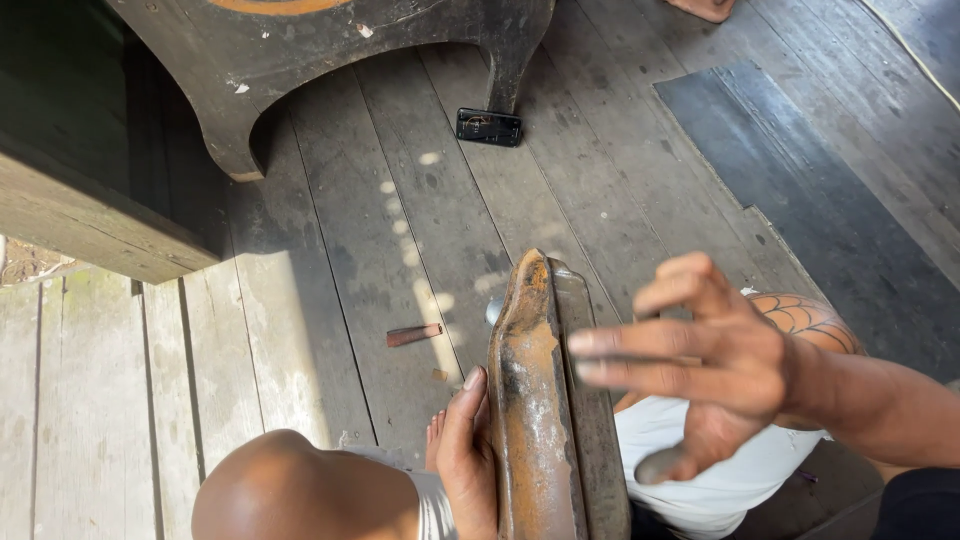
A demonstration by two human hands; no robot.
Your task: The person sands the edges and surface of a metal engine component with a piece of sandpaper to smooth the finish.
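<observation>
Left hand (468,455) grips the near left edge of a rusty metal bar (535,400), thumb pressed against its side; the bar stands on edge between the knees. Right hand (700,365) hovers just right of the bar, fingers spread open, blurred, holding nothing. Beyond the left hand on the plank floor (330,250): small wood chip (413,335), farther off a phone (489,127).

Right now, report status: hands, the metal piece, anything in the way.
Left hand gripping rusty metal piece, upright between knees. Right hand open, off it. Nothing blocking.
</observation>
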